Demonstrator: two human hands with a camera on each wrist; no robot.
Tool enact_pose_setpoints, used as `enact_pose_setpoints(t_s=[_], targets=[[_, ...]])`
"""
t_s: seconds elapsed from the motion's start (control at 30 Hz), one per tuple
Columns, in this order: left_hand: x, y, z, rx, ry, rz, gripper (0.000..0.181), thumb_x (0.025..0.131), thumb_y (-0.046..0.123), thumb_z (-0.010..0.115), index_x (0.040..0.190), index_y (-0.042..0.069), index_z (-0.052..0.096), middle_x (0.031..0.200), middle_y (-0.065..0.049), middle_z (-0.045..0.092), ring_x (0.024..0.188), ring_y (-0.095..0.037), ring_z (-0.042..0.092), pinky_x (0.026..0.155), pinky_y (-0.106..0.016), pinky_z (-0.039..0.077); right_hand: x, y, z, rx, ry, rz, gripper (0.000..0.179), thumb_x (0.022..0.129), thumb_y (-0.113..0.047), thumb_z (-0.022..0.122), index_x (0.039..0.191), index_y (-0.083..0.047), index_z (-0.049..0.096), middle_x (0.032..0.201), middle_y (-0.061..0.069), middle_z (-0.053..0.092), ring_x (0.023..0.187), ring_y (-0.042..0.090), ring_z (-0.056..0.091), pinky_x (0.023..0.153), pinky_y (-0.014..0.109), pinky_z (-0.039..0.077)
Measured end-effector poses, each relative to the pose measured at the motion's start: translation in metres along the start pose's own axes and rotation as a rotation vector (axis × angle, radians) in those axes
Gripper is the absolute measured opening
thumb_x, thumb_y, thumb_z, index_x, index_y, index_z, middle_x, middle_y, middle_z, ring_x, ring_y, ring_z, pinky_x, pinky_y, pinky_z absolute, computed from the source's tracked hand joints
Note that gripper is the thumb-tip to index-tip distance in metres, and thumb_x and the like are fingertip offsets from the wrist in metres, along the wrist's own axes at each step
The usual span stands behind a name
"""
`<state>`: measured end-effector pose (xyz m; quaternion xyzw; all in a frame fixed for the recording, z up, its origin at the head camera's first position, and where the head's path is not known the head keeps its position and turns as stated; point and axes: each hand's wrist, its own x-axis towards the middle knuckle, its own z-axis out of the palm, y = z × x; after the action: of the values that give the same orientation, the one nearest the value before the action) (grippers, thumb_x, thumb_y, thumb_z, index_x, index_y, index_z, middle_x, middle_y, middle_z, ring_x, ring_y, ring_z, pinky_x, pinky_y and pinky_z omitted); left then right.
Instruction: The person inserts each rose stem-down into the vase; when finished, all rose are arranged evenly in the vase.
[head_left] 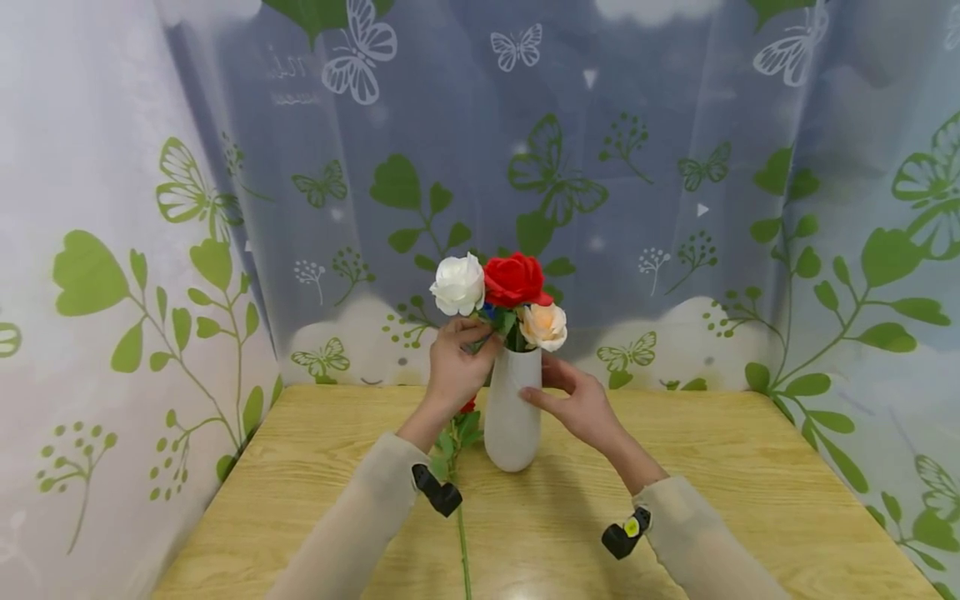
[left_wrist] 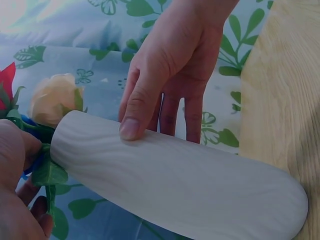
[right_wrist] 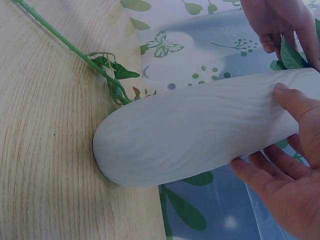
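A white ribbed vase (head_left: 513, 417) stands upright on the table, holding a red rose (head_left: 514, 280) and a peach rose (head_left: 545, 326). A white rose (head_left: 458, 285) leans out to the left, and a bit of blue flower (head_left: 490, 311) shows beneath the red one. At the vase's mouth my left hand (head_left: 459, 362) pinches a leafy flower stem; which bloom it belongs to is partly hidden. My right hand (head_left: 581, 404) holds the upper right side of the vase, its thumb (left_wrist: 131, 128) on the near face and fingers around the far side.
Left of the vase, another flower with a long green stem (head_left: 462, 542) lies on the wooden table (head_left: 645, 500), its red bloom (head_left: 468, 406) partly behind my left wrist. A patterned curtain (head_left: 637, 225) stands behind and at both sides.
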<state>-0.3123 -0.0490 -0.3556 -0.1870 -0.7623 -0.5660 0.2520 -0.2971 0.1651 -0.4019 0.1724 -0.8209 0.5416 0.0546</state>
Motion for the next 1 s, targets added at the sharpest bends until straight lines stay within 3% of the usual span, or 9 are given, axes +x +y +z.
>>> enact_pose_setpoints(t_s=[0.1, 0.17, 0.23, 0.33, 0.47, 0.63, 0.77, 0.9, 1.0], targets=[[-0.001, -0.002, -0.002, 0.004, -0.014, 0.009, 0.029, 0.095, 0.013, 0.073, 0.116, -0.006, 0.078, 0.121, -0.021, 0.071, 0.118, -0.039, 0.064, 0.091, -0.049, 0.059, 0.000, 0.001, 0.000, -0.002, 0.001, -0.006, 0.070, 0.096, -0.034, 0.080, 0.158, -0.021, 0.050, 0.142, 0.012, 0.067, 0.130, 0.034, 0.065, 0.101, 0.049, 0.061], [-0.002, -0.003, -0.003, -0.002, -0.021, 0.003, 0.029, 0.095, 0.014, 0.075, 0.118, -0.005, 0.078, 0.122, -0.021, 0.072, 0.104, -0.038, 0.068, 0.081, -0.038, 0.060, -0.001, 0.001, 0.000, -0.007, 0.000, -0.007, 0.070, 0.096, -0.033, 0.080, 0.158, -0.020, 0.050, 0.142, 0.013, 0.067, 0.130, 0.035, 0.065, 0.101, 0.049, 0.061], [-0.004, -0.005, -0.005, -0.015, -0.024, -0.016, 0.030, 0.096, 0.015, 0.078, 0.120, -0.003, 0.078, 0.122, -0.020, 0.073, 0.091, -0.034, 0.067, 0.070, -0.028, 0.057, -0.001, 0.001, 0.000, -0.009, -0.003, -0.009, 0.070, 0.096, -0.033, 0.080, 0.158, -0.020, 0.050, 0.142, 0.013, 0.067, 0.130, 0.035, 0.065, 0.101, 0.050, 0.061], [-0.009, -0.009, -0.009, -0.039, -0.024, -0.037, 0.033, 0.095, 0.016, 0.081, 0.123, 0.000, 0.077, 0.118, -0.018, 0.075, 0.084, -0.032, 0.066, 0.062, -0.021, 0.049, -0.002, 0.002, 0.000, -0.010, -0.008, -0.007, 0.070, 0.097, -0.034, 0.079, 0.158, -0.020, 0.050, 0.142, 0.013, 0.067, 0.130, 0.035, 0.065, 0.102, 0.050, 0.061], [-0.015, -0.016, -0.015, -0.072, -0.007, -0.032, 0.029, 0.095, 0.016, 0.081, 0.122, 0.005, 0.079, 0.112, -0.014, 0.077, 0.099, -0.027, 0.068, 0.067, -0.019, 0.048, -0.001, 0.002, 0.000, -0.007, -0.009, -0.009, 0.069, 0.096, -0.034, 0.079, 0.157, -0.022, 0.051, 0.142, 0.012, 0.067, 0.130, 0.035, 0.065, 0.102, 0.051, 0.060], [-0.022, -0.022, -0.023, -0.073, 0.012, -0.037, 0.022, 0.097, 0.016, 0.077, 0.117, 0.009, 0.082, 0.111, -0.013, 0.079, 0.096, -0.020, 0.070, 0.069, -0.019, 0.050, 0.000, 0.001, 0.000, -0.011, -0.002, -0.002, 0.069, 0.095, -0.035, 0.080, 0.157, -0.023, 0.052, 0.142, 0.011, 0.067, 0.130, 0.033, 0.065, 0.102, 0.051, 0.060], [-0.029, -0.031, -0.029, -0.043, 0.011, -0.069, 0.020, 0.098, 0.015, 0.075, 0.115, 0.007, 0.082, 0.113, -0.014, 0.080, 0.097, -0.023, 0.073, 0.075, -0.021, 0.058, 0.001, 0.001, 0.001, -0.007, -0.002, 0.006, 0.069, 0.096, -0.034, 0.080, 0.157, -0.021, 0.051, 0.144, 0.012, 0.066, 0.131, 0.034, 0.065, 0.104, 0.051, 0.059], [-0.038, -0.045, -0.035, -0.014, -0.014, -0.135, 0.021, 0.099, 0.013, 0.073, 0.116, 0.004, 0.081, 0.113, -0.015, 0.080, 0.098, -0.026, 0.076, 0.081, -0.023, 0.062, 0.001, 0.001, 0.000, -0.005, -0.001, 0.015, 0.070, 0.096, -0.035, 0.080, 0.157, -0.021, 0.051, 0.144, 0.011, 0.066, 0.132, 0.033, 0.064, 0.104, 0.052, 0.059], [-0.047, -0.057, -0.037, -0.037, -0.052, -0.234, 0.022, 0.100, 0.012, 0.072, 0.117, 0.001, 0.080, 0.108, -0.018, 0.080, 0.091, -0.024, 0.078, 0.079, -0.024, 0.063, 0.001, 0.001, 0.000, -0.005, -0.001, 0.021, 0.070, 0.096, -0.035, 0.080, 0.158, -0.022, 0.050, 0.145, 0.011, 0.066, 0.132, 0.033, 0.064, 0.104, 0.052, 0.059]])
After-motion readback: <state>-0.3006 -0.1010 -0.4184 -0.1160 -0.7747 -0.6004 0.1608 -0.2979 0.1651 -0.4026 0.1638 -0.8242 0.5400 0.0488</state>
